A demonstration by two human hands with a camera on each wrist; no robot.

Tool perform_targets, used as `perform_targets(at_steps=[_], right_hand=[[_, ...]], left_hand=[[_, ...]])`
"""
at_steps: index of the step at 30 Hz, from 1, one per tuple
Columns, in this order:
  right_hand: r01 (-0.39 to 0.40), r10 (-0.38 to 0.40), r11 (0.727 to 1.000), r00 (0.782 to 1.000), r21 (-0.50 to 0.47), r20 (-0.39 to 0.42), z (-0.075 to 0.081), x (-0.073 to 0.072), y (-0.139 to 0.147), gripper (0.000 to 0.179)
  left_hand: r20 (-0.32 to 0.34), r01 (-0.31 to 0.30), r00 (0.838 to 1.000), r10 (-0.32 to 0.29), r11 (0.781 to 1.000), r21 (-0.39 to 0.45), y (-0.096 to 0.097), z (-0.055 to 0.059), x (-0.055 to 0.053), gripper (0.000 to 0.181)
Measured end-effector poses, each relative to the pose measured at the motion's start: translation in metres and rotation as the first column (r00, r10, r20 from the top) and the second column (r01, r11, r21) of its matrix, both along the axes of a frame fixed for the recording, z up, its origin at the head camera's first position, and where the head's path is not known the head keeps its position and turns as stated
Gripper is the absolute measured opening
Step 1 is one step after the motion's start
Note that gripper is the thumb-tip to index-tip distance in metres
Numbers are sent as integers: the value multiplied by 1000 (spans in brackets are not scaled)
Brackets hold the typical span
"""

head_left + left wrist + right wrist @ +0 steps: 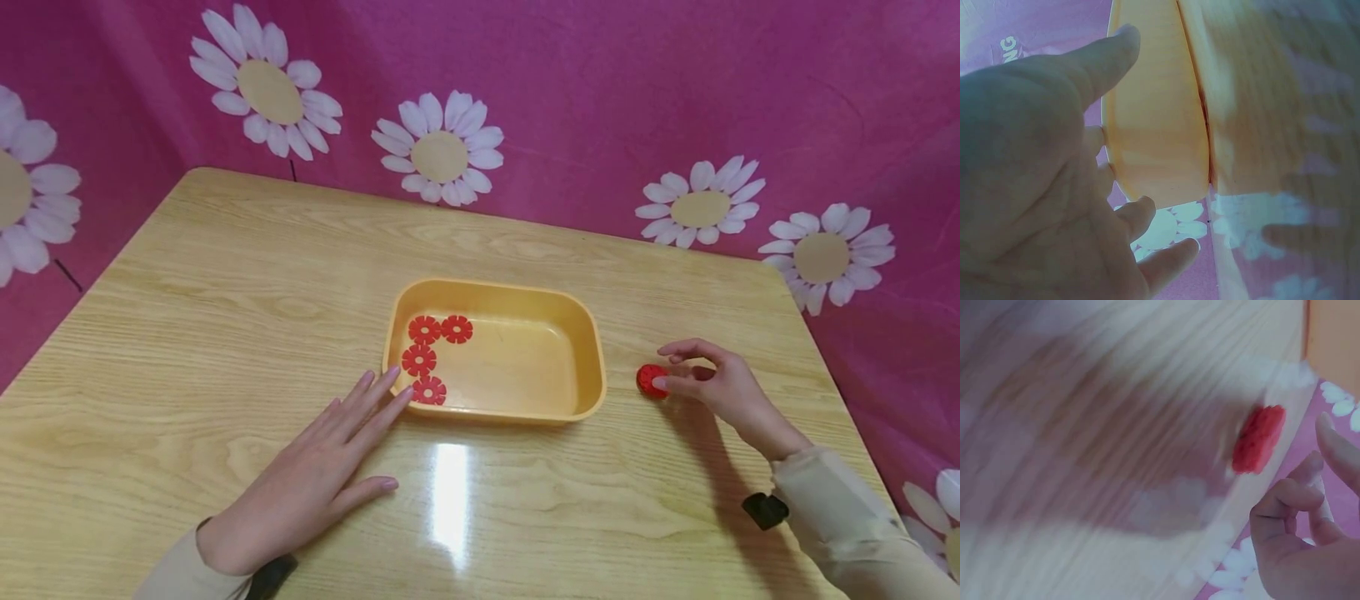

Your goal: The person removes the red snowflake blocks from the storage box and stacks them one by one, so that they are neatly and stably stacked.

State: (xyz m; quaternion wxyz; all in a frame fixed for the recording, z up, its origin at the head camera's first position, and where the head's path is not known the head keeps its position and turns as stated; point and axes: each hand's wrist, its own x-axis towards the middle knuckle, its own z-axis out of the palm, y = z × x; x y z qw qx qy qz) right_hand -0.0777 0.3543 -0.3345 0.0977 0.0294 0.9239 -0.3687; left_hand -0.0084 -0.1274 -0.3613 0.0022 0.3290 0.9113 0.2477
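A yellow plastic tray (517, 415) sits mid-table, with several red notched plastic discs (419, 360) laid edge to edge along its left side. My left hand (315, 475) has its fingers stretched out, with fingertips at the tray's near left corner. In the left wrist view the same hand (1054, 169) is beside the tray's outer wall (1154, 119), thumb spread. To the right of the tray, a small stack of red discs (1260, 439) stands on the table. My right hand (731, 392) hovers over that stack, fingers bent and apart from it in the right wrist view, holding nothing.
The wooden table (225, 275) has a glossy surface with a bright reflection in front of the tray. Behind it and at both sides hangs a magenta cloth (570, 100) printed with white daisies. Dark bands (765, 510) are worn at the wrists.
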Motion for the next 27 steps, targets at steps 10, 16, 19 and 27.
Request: perform_targets(at_steps=[10, 16, 19, 27], right_hand=[[-45, 43, 990, 999, -132, -18, 26, -19, -48, 44], [-141, 134, 958, 990, -249, -44, 34, -42, -94, 39], [-197, 189, 934, 980, -299, -55, 30, -53, -119, 36], [-329, 329, 894, 943, -302, -54, 24, -69, -176, 33]], left_hand=[[-13, 6, 1000, -6, 1000, 5, 1, 1, 0, 86], [-5, 5, 1000, -5, 1000, 2, 0, 2, 1, 86], [8, 0, 1000, 0, 1000, -1, 0, 2, 1, 87], [6, 1, 1000, -1, 1000, 1, -1, 2, 0, 85]])
